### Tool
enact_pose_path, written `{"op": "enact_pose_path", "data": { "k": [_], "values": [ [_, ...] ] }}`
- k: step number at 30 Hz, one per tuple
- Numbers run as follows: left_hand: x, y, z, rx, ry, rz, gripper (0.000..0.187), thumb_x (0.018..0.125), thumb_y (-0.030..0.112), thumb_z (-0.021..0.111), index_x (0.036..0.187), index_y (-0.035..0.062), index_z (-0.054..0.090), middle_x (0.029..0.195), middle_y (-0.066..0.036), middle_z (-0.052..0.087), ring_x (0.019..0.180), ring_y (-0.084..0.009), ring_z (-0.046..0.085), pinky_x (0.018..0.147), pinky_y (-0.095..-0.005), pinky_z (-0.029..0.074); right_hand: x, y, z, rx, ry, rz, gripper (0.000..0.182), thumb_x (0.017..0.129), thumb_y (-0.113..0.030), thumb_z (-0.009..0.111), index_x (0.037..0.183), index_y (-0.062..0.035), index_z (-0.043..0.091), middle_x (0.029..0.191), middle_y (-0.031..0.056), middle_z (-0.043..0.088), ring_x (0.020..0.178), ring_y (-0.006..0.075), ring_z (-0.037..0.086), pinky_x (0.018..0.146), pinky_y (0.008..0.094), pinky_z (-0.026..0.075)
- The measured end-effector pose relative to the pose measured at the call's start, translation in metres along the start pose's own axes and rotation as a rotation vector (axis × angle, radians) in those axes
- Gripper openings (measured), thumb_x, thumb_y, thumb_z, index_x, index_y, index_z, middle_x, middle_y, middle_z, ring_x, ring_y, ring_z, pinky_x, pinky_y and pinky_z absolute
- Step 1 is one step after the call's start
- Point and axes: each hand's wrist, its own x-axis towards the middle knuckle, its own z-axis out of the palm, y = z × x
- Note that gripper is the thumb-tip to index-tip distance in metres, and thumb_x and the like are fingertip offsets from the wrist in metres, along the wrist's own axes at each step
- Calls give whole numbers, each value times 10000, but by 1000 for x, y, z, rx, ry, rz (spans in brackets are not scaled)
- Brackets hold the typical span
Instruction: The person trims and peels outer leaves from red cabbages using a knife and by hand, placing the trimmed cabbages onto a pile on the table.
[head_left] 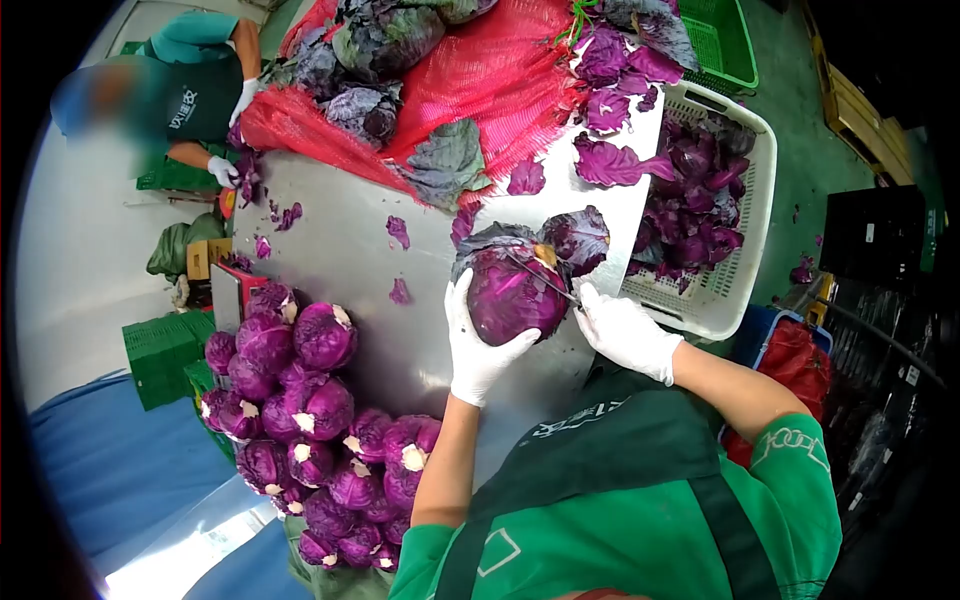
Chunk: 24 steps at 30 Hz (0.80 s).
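Observation:
In the head view, my left hand (480, 345), in a white glove, grips the near left side of a red cabbage (510, 300) on the metal table (350, 240). Dark outer leaves (578, 238) hang loosely from its far side, beside the pale brown stem end (545, 254). My right hand (625, 330), also gloved, is closed on a knife (545, 278). Its thin dark blade lies across the top of the cabbage; the handle is hidden in my fingers.
Trimmed cabbages (325, 410) are piled at the left. A red mesh sack (490, 70) with untrimmed cabbages lies at the far side. Leaves fill the white crate (755, 220) at right. A co-worker's gloved hand (222, 171) touches leaves at far left.

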Motion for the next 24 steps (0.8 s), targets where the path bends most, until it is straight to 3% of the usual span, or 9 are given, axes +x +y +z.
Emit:
{"op": "enact_pose_path", "data": {
  "k": [3, 6, 7, 11, 14, 16, 17, 21, 24],
  "values": [
    [1, 11, 4, 42, 20, 0, 1149, 584, 383, 941, 1496, 67, 317, 1450, -255, 380, 1371, -440, 349, 1147, -493, 318, 6, 6, -4, 0, -76, 35, 241, 986, -187, 504, 1082, 24, 437, 720, 229, 620, 622, 399, 629, 550, 472, 510],
    [12, 15, 2, 114, 36, 80, 1110, 566, 314, 944, 1469, 46, 358, 1440, -181, 406, 1316, -317, 453, 1133, -427, 352, 23, 17, -2, -4, -134, 40, 307, 981, -166, 499, 1153, 78, 422, 714, 232, 616, 629, 416, 626, 558, 485, 499],
    [23, 9, -5, 3, -1, 91, 1036, 657, 322, 909, 1479, 45, 343, 1431, -224, 424, 1330, -377, 430, 1121, -460, 364, 31, 21, 2, 6, -164, 64, 337, 976, -154, 500, 1178, 100, 413, 708, 229, 612, 629, 419, 623, 566, 488, 495],
    [72, -2, -35, -507, -77, -404, 781, 803, 210, 815, 1434, 14, 399, 1341, -162, 539, 1208, -232, 550, 1064, -371, 438, 94, 57, 33, -64, -37, -226, 455, 931, -121, 526, 1273, 141, 381, 709, 230, 596, 612, 377, 600, 581, 466, 483],
    [74, -17, -35, -436, -152, -259, 755, 818, 214, 801, 1433, 20, 408, 1364, -149, 527, 1250, -235, 521, 1083, -374, 412, 72, 58, 38, -395, 91, -298, 471, 911, -95, 505, 1305, 149, 419, 687, 199, 589, 574, 367, 577, 691, 536, 490],
    [67, -14, -29, -332, -151, -233, 742, 812, 169, 794, 1431, 26, 411, 1365, -135, 522, 1251, -235, 514, 1094, -379, 394, 77, 22, 4, -263, -281, 33, 391, 961, -90, 409, 1272, 131, 492, 808, 237, 642, 727, 409, 630, 850, 583, 476],
    [71, -10, -29, -373, -147, -306, 736, 810, 167, 794, 1428, 30, 418, 1360, -135, 524, 1246, -232, 516, 1093, -384, 396, 93, 17, -3, -58, -467, 338, 488, 1013, -179, 267, 1354, 146, 394, 1026, 331, 650, 1006, 470, 634, 1019, 505, 426],
    [65, -22, -31, -408, -128, -263, 873, 759, 233, 847, 1467, 29, 378, 1382, -161, 521, 1263, -261, 524, 1082, -390, 418, 102, 27, 23, -89, -430, 305, 506, 1030, -189, 198, 1404, 130, 317, 1140, 321, 636, 1066, 466, 620, 960, 524, 459],
    [40, -34, -44, -641, -169, -215, 1007, 718, 227, 846, 1535, 64, 280, 1466, -151, 439, 1360, -276, 435, 1146, -411, 342, 90, 37, 41, -203, -247, 118, 485, 978, -176, 381, 1292, 191, 355, 896, 298, 656, 815, 446, 662, 726, 501, 522]
  ]
}}
